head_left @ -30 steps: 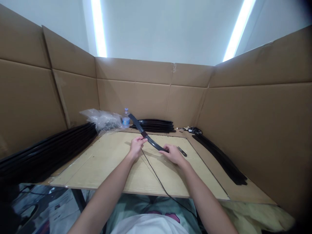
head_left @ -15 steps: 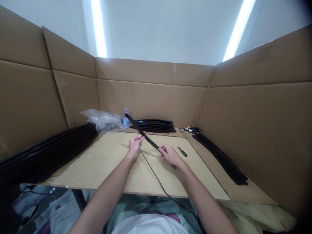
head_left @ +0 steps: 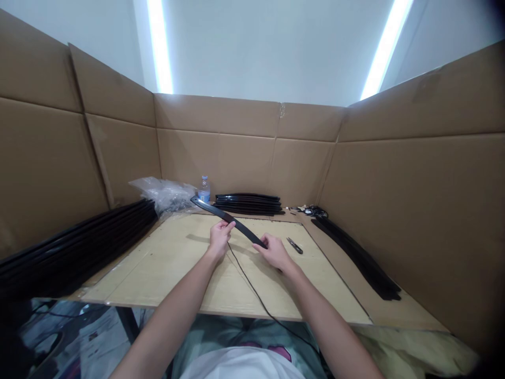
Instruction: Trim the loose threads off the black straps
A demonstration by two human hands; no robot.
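A long, slightly curved black strip (head_left: 213, 209) is held above the pale board, slanting from upper left to lower right. My left hand (head_left: 221, 236) pinches it near its middle. The fingers of my right hand (head_left: 273, 251) are closed on its near right end. A thin black cord (head_left: 252, 287) runs from beside my left hand across the board and over the table's front edge. To the right of my right hand lies a pair of small dark snips (head_left: 294, 246).
Black strips are piled at the left (head_left: 79, 245), at the back (head_left: 248, 203) and at the right (head_left: 357, 258). A clear plastic bag (head_left: 168, 195) and a bottle (head_left: 204, 190) stand at the back left. Cardboard walls (head_left: 221, 116) surround the pale board (head_left: 158, 263).
The black strip has turned so that a broader, shinier face shows, and its far end has dropped and moved left. Both hands still hold it and have barely shifted.
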